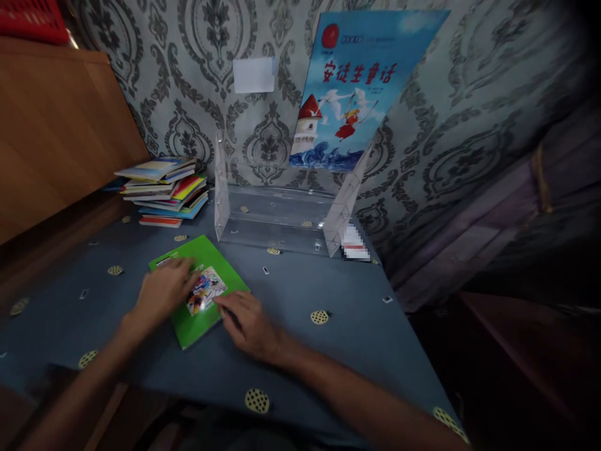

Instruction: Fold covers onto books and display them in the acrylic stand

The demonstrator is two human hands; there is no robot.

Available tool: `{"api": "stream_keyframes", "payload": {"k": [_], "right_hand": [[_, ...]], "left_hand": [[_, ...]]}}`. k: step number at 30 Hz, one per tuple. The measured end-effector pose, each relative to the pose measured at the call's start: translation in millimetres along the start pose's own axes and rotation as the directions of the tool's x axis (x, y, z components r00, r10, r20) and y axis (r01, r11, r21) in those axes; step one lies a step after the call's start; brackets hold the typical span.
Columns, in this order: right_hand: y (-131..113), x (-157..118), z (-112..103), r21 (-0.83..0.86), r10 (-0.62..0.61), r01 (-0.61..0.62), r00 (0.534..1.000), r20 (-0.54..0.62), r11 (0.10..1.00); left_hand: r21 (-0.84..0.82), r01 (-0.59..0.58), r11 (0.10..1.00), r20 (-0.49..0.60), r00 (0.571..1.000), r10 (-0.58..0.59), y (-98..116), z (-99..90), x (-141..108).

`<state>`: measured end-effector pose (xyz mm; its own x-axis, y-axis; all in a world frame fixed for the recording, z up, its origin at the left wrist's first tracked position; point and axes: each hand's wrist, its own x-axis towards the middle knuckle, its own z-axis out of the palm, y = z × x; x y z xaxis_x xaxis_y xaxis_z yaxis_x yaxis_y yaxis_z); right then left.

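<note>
A green book with a colourful picture on its cover lies at a slant on the cloth-covered table. Over its upper left part is my left hand, its fingers smeared by motion, so their grip cannot be made out. My right hand is at the book's right edge, fingers curled and closed on that edge. Behind the book stands a clear acrylic rack with stepped shelves. At its top right, a blue picture book with red Chinese lettering rests upright and leans.
A messy stack of books sits at the back left, beside a wooden cabinet. Right of the rack lies a small blurred-out item. Patterned wallpaper with a white card is behind; a curtain hangs at right.
</note>
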<state>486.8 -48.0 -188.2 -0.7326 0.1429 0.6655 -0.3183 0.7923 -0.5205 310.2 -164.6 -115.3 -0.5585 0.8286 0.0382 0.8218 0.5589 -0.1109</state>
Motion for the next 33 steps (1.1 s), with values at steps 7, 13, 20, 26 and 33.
{"api": "stream_keyframes", "payload": {"k": [7, 13, 20, 26, 33], "right_hand": [[1, 4, 6, -0.145, -0.126, 0.165, 0.961, 0.245, 0.976], [2, 4, -4, -0.184, -0.180, 0.249, 0.928, 0.327, 0.951], [22, -17, -47, -0.227, -0.126, 0.173, 0.970, 0.207, 0.958], [47, -40, -90, -0.311, 0.066, -0.024, 0.990, 0.124, 0.950], [76, -65, -137, -0.340, 0.199, -0.187, 0.980, 0.001, 0.922]], "left_hand": [[-0.123, 0.155, 0.980, 0.009, 0.988, -0.156, -56, 40.4, 31], [-0.019, 0.147, 0.989, -0.036, 0.988, -0.148, -44, 39.0, 17], [0.053, 0.062, 0.997, 0.013, 0.998, -0.063, -16, 25.4, -3], [0.004, -0.010, 1.000, 0.121, 0.993, 0.009, 21, 20.4, -12], [0.030, -0.242, 0.970, 0.190, 0.954, 0.232, 71, 11.7, -9]]}}
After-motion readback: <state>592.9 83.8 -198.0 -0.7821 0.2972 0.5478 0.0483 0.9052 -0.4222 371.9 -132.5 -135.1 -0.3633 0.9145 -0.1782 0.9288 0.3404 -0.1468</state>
